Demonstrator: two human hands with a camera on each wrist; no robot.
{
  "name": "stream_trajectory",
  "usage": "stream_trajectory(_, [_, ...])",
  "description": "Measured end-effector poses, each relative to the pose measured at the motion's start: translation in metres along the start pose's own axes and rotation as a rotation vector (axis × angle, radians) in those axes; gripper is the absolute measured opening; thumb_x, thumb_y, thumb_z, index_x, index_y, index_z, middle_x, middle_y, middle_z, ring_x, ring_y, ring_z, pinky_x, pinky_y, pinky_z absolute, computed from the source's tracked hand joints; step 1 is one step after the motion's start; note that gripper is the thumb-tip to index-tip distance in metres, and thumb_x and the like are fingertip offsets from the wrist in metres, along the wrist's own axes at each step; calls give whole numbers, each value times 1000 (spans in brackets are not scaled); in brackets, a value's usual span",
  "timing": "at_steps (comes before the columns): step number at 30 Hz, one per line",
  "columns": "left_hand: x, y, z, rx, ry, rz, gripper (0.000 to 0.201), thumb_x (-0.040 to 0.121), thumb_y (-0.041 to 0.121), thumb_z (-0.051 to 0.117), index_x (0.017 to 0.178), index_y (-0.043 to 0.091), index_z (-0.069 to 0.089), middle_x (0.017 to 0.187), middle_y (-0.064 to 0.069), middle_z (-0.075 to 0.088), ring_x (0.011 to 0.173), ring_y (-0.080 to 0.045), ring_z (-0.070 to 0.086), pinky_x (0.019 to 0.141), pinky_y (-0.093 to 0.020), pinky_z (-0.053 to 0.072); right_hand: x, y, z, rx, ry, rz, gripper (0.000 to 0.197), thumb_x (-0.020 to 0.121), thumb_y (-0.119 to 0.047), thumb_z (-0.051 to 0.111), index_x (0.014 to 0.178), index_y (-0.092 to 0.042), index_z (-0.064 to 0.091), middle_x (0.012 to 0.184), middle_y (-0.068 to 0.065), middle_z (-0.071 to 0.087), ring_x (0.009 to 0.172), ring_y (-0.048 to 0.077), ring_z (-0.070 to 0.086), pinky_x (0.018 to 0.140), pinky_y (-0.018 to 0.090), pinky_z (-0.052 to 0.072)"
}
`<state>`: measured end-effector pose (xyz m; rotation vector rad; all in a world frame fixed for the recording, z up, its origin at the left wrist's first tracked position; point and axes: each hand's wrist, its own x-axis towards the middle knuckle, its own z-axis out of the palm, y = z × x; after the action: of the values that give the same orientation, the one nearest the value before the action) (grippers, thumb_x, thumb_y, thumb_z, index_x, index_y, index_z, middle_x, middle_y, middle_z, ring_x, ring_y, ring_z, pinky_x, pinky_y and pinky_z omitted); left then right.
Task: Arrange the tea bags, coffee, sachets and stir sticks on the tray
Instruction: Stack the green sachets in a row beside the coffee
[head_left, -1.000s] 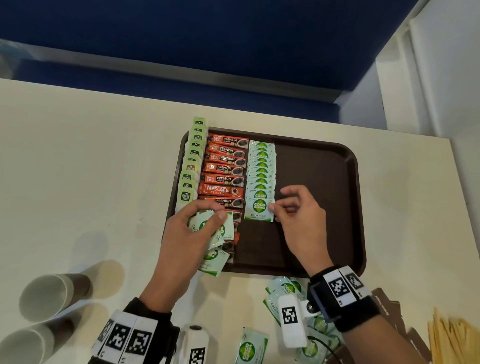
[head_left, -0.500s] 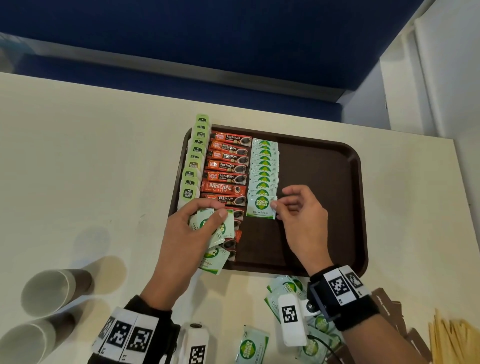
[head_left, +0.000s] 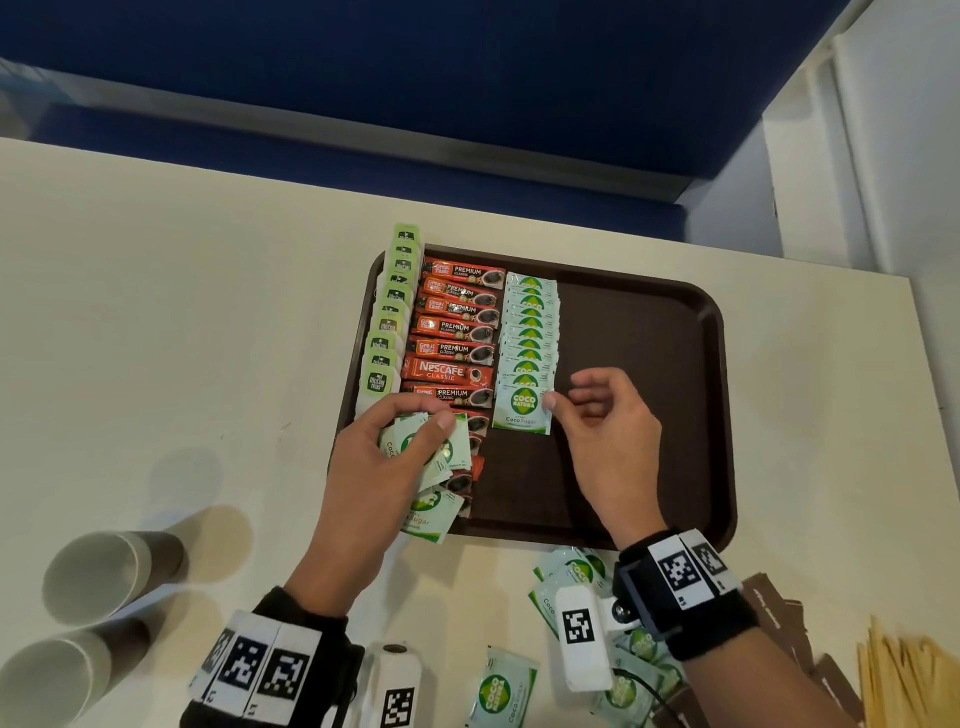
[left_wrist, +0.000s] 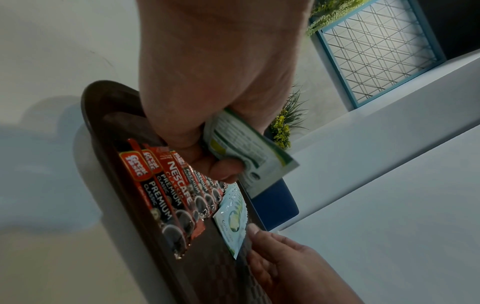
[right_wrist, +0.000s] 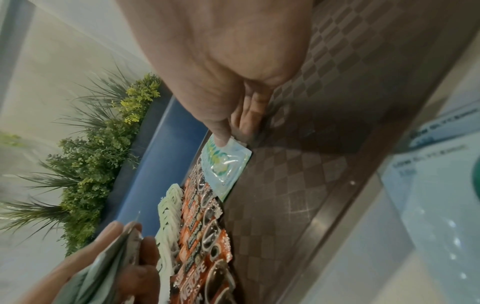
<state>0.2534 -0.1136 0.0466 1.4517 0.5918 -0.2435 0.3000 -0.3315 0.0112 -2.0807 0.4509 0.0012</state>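
A brown tray (head_left: 649, 415) holds three neat columns: green tea bags (head_left: 389, 322), red coffee sticks (head_left: 457, 332) and green-white sugar sachets (head_left: 527, 338). The nearest Coco Natura sachet (head_left: 522, 408) lies flat at the front of its column. My right hand (head_left: 563, 400) hovers over the tray with loosely curled fingers, and its thumb tip touches that sachet's right edge (right_wrist: 226, 166). My left hand (head_left: 415, 431) grips a fanned bundle of sugar sachets (head_left: 441, 457) over the tray's near left corner, covering the front ends of the coffee sticks.
Two paper cups (head_left: 111, 577) lie on their sides at the left front of the table. Loose sugar sachets (head_left: 501, 686) sit near the front edge, with brown sachets (head_left: 779, 613) and wooden stir sticks (head_left: 909, 680) at the right front. The tray's right half is bare.
My right hand's fingers have loosened from the front sachet, which now lies flat at the near end of its column. The left hand keeps its bundle in place.
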Motion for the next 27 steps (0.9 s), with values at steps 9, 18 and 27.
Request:
stream_trajectory(9, [-3, 9, 17, 36, -36, 124, 7, 98, 26, 79, 105, 26, 79, 109, 5, 81, 105, -19, 78, 92, -55, 65, -50, -54, -11, 338, -522, 219, 27, 88, -35, 86, 108, -19, 75, 96, 8, 79, 83, 22, 74, 75, 30, 61])
stream_trajectory(18, [-4, 11, 16, 48, -65, 29, 11, 91, 26, 85, 101, 25, 79, 99, 3, 83, 82, -17, 79, 79, -51, 65, -38, -46, -20, 534, -431, 350, 19, 95, -12, 79, 111, -5, 72, 98, 21, 79, 84, 22, 75, 80, 36, 60])
stream_trajectory(27, [-4, 12, 14, 57, -51, 10, 10, 91, 24, 85, 99, 23, 79, 99, 6, 83, 87, -20, 82, 79, -52, 67, -31, -42, -30, 399, -470, 285, 29, 93, -22, 81, 121, -16, 72, 107, 8, 81, 96, 19, 76, 84, 30, 62])
